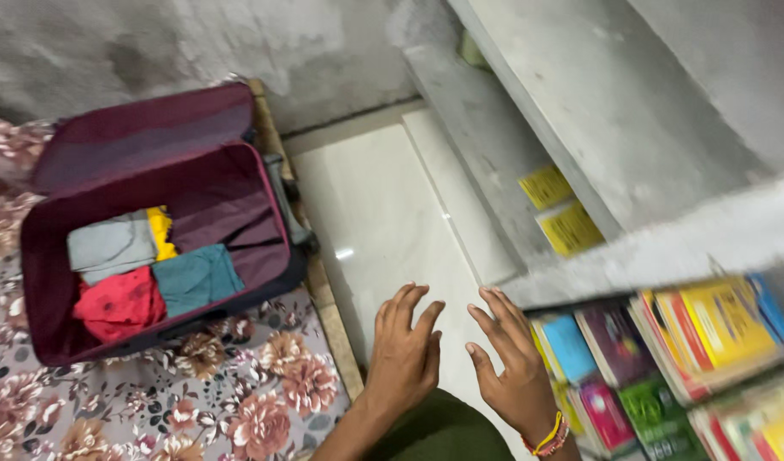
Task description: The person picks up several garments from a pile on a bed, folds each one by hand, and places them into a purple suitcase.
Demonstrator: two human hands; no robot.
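Books (665, 358) fill the shelf at four o'clock, packed upright with bright spines toward us, just beside our right hand (515, 371). Both hands are empty, fingers spread wide; the left hand (406, 350) hovers at six o'clock over the pale floor (383, 213). We judge the books stiff and fairly heavy in a bunch, with glossy covers that may slip, so pinching one spine near its top edge looks best. An open maroon suitcase (230, 205) with folded clothes (144, 273) lies at nine o'clock on a flowered bedsheet (238, 401).
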